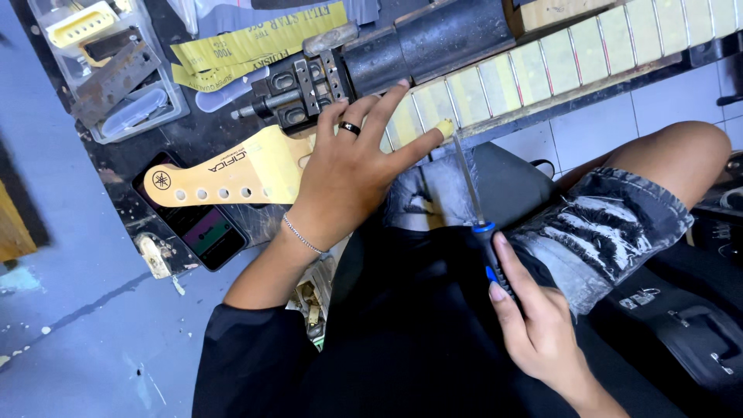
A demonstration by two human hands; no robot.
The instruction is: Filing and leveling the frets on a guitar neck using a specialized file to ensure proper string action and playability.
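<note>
Pale wood guitar neck runs from frame centre to upper right, clamped in a dark vise; headstock sits centre-left over a phone. Left hand rests flat on the neck near the nut, fingers spread, ring on. Right hand, lower right, is closed around a blue-handled screwdriver, tip touching the neck edge. Sandpaper strips lie upper left.

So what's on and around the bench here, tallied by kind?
Guitar neck: 1
Vise: 1
Screwdriver: 1
Phone: 1
Sandpaper strips: 2
Clear plastic tray: 1
Hands: left hand, right hand: 2
Total: 9
</note>
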